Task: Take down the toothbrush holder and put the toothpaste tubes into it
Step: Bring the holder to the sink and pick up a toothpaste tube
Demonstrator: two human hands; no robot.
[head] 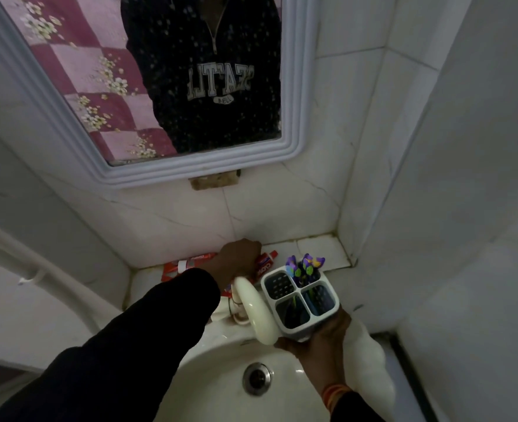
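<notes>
My right hand (312, 342) grips a white toothbrush holder (305, 322) with four dark compartments from below, above the sink's far rim. Purple toothbrushes (305, 264) stand in its far right compartment. My left hand (239, 257) reaches over the tiled ledge and rests on red toothpaste tubes. One tube (265, 263) lies just right of the hand, another (190, 264) to its left. Whether the fingers have closed on a tube is hidden by the hand itself.
A cream curved tap (256, 312) rises between my arms, close to the holder. The white sink (221, 370) with a metal drain (257, 378) lies below. A framed mirror (294, 141) hangs above the ledge, and tiled walls close in on the right.
</notes>
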